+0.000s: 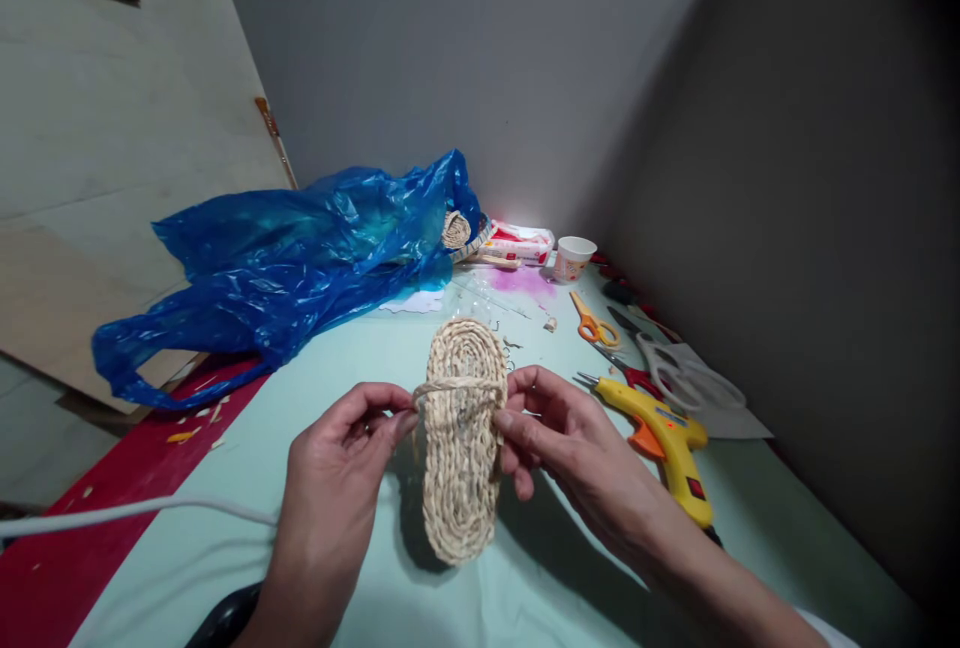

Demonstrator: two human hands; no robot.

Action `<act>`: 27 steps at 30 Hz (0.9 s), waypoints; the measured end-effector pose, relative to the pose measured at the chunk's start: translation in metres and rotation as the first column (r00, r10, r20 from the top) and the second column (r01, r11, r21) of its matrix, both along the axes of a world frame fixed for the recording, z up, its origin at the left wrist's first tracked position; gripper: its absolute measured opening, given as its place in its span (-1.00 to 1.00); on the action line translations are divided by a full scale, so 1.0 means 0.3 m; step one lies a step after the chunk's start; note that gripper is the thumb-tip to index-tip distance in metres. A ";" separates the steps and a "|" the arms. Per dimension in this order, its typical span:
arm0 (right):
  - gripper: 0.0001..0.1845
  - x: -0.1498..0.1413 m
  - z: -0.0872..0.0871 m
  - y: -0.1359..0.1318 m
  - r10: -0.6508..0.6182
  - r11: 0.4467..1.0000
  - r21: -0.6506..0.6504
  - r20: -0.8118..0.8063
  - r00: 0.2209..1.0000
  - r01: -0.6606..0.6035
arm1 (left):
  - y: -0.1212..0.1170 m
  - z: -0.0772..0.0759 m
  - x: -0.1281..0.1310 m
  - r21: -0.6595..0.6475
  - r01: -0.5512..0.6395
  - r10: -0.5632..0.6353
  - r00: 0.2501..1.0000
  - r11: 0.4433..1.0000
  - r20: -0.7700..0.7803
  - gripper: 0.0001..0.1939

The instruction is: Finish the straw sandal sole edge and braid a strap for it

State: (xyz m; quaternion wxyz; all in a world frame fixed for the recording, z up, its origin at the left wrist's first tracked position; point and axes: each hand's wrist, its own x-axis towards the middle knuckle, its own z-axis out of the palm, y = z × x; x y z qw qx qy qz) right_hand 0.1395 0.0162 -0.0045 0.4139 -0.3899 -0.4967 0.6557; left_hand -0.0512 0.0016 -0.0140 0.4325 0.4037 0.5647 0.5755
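Note:
An oval sole of coiled, braided straw (pixel 459 488) is held up above the table, its long side pointing away from me. Across its upper part runs a twisted straw cord (pixel 461 384). My left hand (pixel 349 458) pinches the cord's left end between thumb and fingertips, at the sole's left edge. On the opposite edge, my right hand (pixel 559 428) grips the sole, thumb on the upper face and fingers at the side and behind. The cord's right end lies by the right fingers; whether they also hold it is hard to see.
A yellow glue gun (pixel 679 448) lies at right, near orange-handled scissors (pixel 595 326) and white-handled scissors (pixel 675 378). A paper cup (pixel 574 260) stands at the back. A blue plastic bag (pixel 322 238) covers the back left. A white cable (pixel 142 511) crosses at left.

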 end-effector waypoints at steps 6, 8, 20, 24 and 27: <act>-0.71 -0.005 0.002 -0.001 -0.010 1.000 -0.003 0.011 1.000 0.010 | -0.005 0.026 0.023 0.000 0.006 -0.006 0.998 1.000 0.069 -0.81; -0.72 -0.007 0.004 -0.003 -0.010 1.000 -0.007 0.014 1.000 0.010 | -0.006 0.027 0.025 0.016 0.008 -0.009 0.998 1.000 0.069 -0.82; -0.68 -0.017 0.002 -0.009 -0.057 0.998 0.001 0.002 0.998 0.057 | -0.032 0.028 0.026 -0.008 0.037 -0.036 0.999 0.999 0.024 -0.72; -0.68 -0.022 0.009 -0.016 -0.048 0.999 0.003 -0.002 0.999 0.048 | -0.030 0.030 0.030 -0.021 0.047 -0.046 0.998 0.999 0.048 -0.67; -0.68 -0.027 0.009 -0.021 -0.049 0.999 -0.003 -0.017 0.999 0.049 | -0.028 0.029 0.034 -0.021 0.034 -0.033 0.998 0.999 0.045 -0.61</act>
